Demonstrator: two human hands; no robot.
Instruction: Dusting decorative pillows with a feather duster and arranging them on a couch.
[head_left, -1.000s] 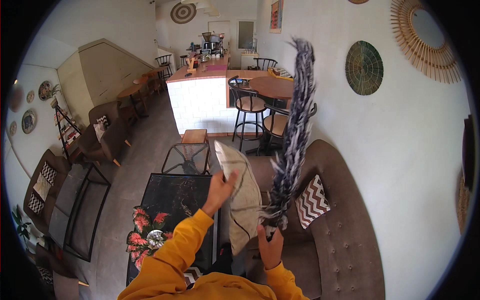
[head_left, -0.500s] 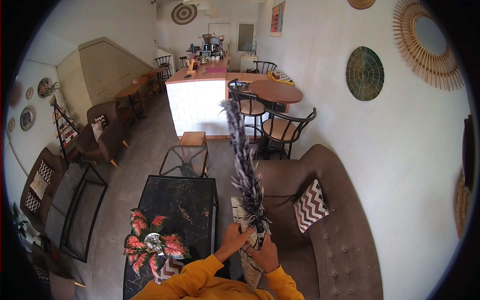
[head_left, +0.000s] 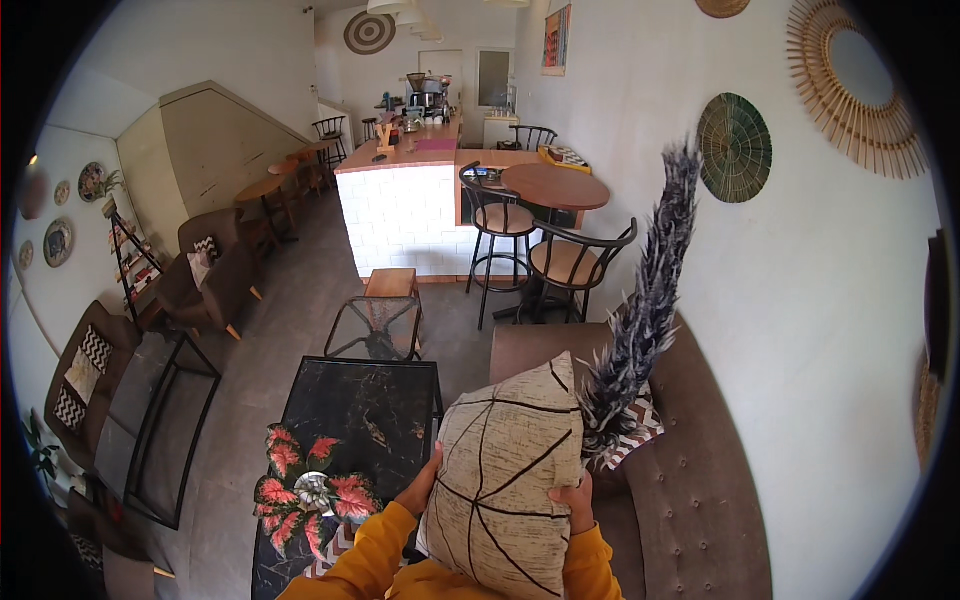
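Observation:
A cream cushion (head_left: pixel 505 460) with black criss-cross lines is held up in front of me. My left hand (head_left: pixel 420 487) is closed on its left edge, fingers partly hidden. On the right edge, my right hand (head_left: pixel 576 503) grips the cloth with the thumb in front and the other fingers hidden behind. A long grey-black feather duster (head_left: pixel 648 310) rises from just above that hand and leans up to the right. Its handle is out of sight, so whether the right hand also holds it is unclear.
A brown sofa (head_left: pixel 690 490) with a zigzag cushion (head_left: pixel 635 428) lies to the right. At the left stands a black marble-look table (head_left: pixel 370 400) carrying a red-leaved plant (head_left: pixel 312 490). Beyond are a stool (head_left: pixel 391 283), bar chairs (head_left: pixel 565 262) and a white-tiled counter (head_left: pixel 400 220).
The cushion has come up and now faces me broadly, with my hands spread to its two sides. The duster has swung from the middle over to the right.

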